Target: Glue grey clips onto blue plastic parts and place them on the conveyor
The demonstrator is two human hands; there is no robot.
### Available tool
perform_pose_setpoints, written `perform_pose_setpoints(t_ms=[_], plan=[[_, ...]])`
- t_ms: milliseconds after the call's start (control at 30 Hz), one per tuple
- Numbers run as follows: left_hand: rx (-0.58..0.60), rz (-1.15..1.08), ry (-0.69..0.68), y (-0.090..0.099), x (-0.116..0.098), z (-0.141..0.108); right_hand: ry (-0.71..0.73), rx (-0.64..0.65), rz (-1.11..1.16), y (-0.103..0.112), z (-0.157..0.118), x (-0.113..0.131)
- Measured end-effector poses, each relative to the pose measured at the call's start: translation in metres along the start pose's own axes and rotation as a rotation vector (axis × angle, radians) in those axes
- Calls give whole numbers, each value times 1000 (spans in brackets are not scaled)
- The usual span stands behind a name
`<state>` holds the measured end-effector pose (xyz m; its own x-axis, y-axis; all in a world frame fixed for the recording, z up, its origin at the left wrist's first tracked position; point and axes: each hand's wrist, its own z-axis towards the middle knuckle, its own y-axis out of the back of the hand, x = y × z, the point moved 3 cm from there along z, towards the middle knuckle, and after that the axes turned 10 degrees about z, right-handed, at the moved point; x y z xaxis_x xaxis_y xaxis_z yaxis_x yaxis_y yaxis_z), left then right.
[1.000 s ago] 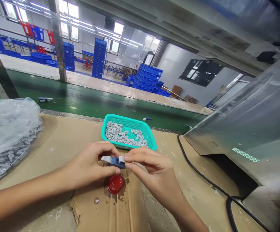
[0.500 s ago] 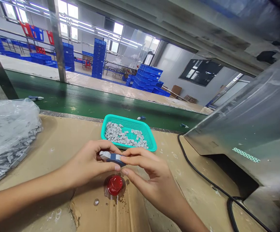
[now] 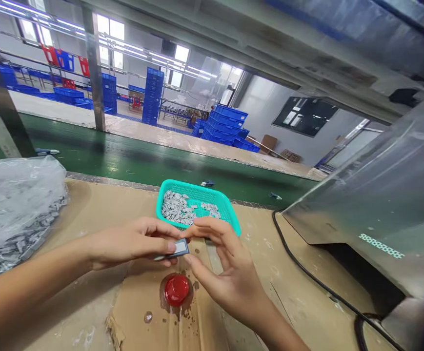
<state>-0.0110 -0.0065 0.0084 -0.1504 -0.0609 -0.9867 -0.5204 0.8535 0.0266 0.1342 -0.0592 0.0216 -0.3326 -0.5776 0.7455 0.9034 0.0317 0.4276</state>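
Observation:
My left hand [image 3: 138, 241] is closed on a small navy and light grey plastic piece [image 3: 181, 247], thumb on top and fingers beneath. The left part of the piece is hidden by that hand. Around its right end, my right hand [image 3: 230, 263] has thumb and fingers apart; whether the fingertips touch it I cannot tell. Below the hands, a red round lidded pot [image 3: 176, 290] stands on wet cardboard [image 3: 149, 292]. Just beyond them sits a turquoise perforated basket [image 3: 235, 222] with many small grey plastic parts [image 3: 178, 207].
A clear bag of grey parts [image 3: 17, 209] lies at the left. Behind the bench runs a green conveyor belt [image 3: 142, 165] carrying several navy and grey pieces [image 3: 275, 196]. A metal housing [image 3: 365, 195] and a black cable [image 3: 307, 270] are on the right. Blue crates [image 3: 226, 124] stand beyond.
The piece has been turned, now showing a flat light grey face with a navy border. My right fingers have spread from their grip. On the belt, the pieces have shifted slightly left.

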Motion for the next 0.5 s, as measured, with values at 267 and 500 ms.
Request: perform_pose_setpoints(t_ms=[267,500], plan=[[-253,147,-14,12,0,3,-79,-1,169,11,24,-5],[-399,26,4,22,2,6,-351,139,-457,44,55,-73]])
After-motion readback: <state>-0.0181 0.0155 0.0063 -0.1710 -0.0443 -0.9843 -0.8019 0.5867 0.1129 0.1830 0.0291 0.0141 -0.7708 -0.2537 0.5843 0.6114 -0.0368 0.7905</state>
